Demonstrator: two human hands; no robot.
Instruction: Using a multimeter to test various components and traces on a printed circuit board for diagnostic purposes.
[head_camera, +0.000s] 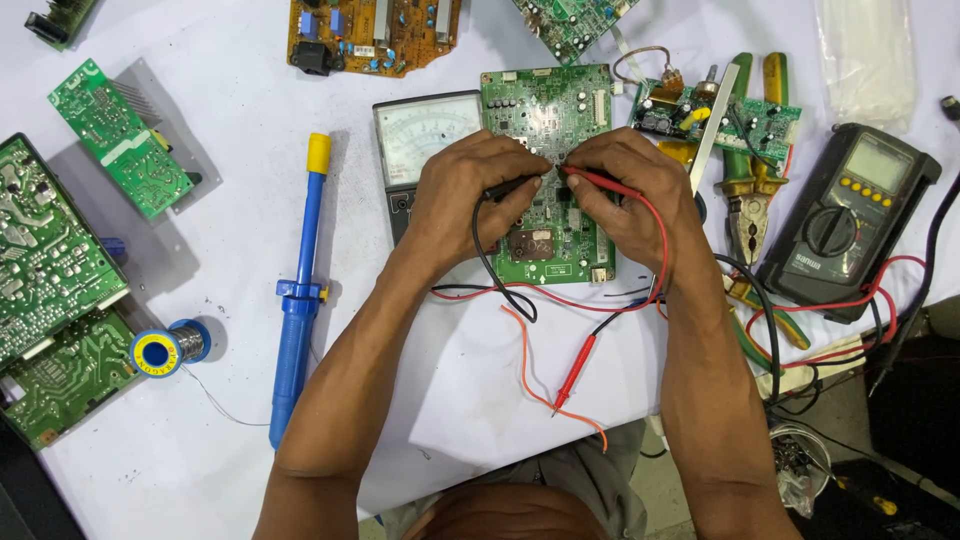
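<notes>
Black probe (510, 186) sits pinched in the left hand (470, 195), its grip clenched round the handle; the right hand (630, 190) likewise grips a red probe (600, 182). Both tips point inward and meet near the middle of the green circuit board (545, 110), which lies flat on the white tabletop (230, 240) directly under the hands. Each probe's long axis runs roughly sideways, tip toward the other. An analog meter (425, 130) lies partly under the board's left edge; a blue desoldering pump (300, 290) lies well to the left.

Green circuit board (548, 150) under two probes (590, 181)
</notes>
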